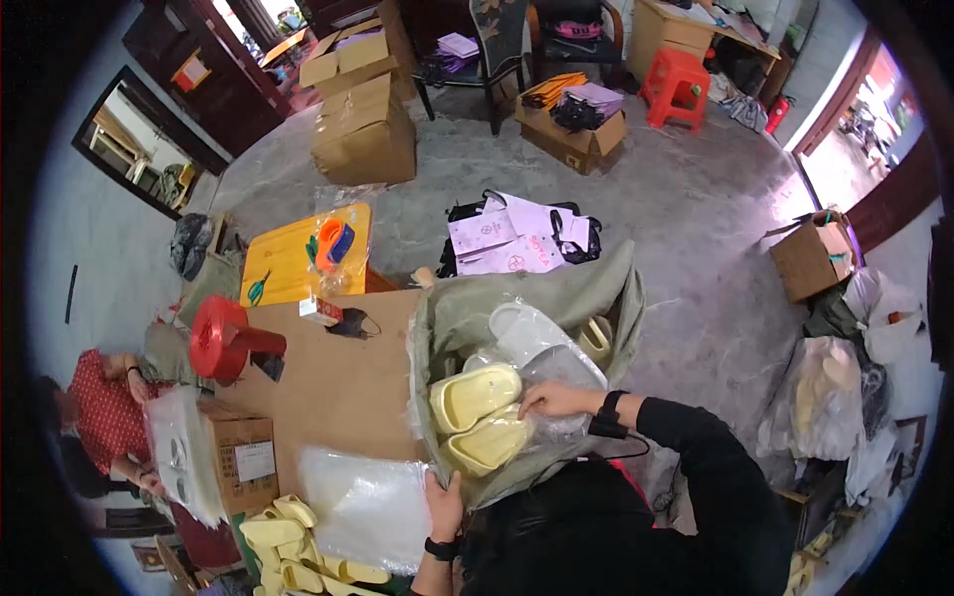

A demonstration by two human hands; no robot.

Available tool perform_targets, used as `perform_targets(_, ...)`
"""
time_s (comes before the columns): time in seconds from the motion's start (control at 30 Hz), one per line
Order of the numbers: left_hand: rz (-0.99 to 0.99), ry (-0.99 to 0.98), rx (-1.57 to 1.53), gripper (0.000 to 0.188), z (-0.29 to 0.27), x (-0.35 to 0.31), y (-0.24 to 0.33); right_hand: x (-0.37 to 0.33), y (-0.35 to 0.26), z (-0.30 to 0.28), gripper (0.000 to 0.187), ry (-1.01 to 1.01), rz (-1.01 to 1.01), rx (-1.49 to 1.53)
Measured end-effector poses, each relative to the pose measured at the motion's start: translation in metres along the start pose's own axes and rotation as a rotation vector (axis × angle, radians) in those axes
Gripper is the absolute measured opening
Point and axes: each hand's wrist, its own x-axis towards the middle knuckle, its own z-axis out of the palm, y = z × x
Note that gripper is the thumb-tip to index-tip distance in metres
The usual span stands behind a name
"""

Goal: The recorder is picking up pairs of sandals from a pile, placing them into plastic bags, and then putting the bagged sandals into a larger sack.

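Note:
A pair of pale yellow slide slippers (475, 397) lies at the mouth of a grey-green sack (527, 293), one slipper above the other. My right hand (558, 399) reaches over the sack from the right, its fingers closed at the slippers' right edge. Deeper in the sack are a white slipper in clear plastic (537, 333), a grey one beside it and another yellow one (595, 338). On the brown board, my left hand (444, 507) grips the right edge of a stack of clear plastic bags (363, 512); some of its fingers are hidden.
Loose yellow slippers (288, 541) are heaped at the lower left. On the board (348, 397) stand a red plastic stool (224, 338) and a carton (246, 462). A person in red (109, 407) handles plastic bags at left. A yellow table (298, 248) holds scissors and tape.

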Motion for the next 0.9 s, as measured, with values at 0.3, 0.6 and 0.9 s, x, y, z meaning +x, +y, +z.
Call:
perform_targets(0.3,-0.242,0.063,0.026,0.047,0.006,0.002,-0.016,-0.033,-0.069,-0.108,0.027,0.946,0.044,0.108)
perform_targets(0.6,-0.429,0.055,-0.09,0.055,0.005,-0.016,-0.053,-0.063,0.198,-0.298,0.081,1.248,0.671,0.407)
perform_targets(0.9,-0.362,0.108,-0.007,0.033,0.013,-0.011,-0.019,-0.057,0.175,-0.309,0.026,0.977,0.493,0.872)
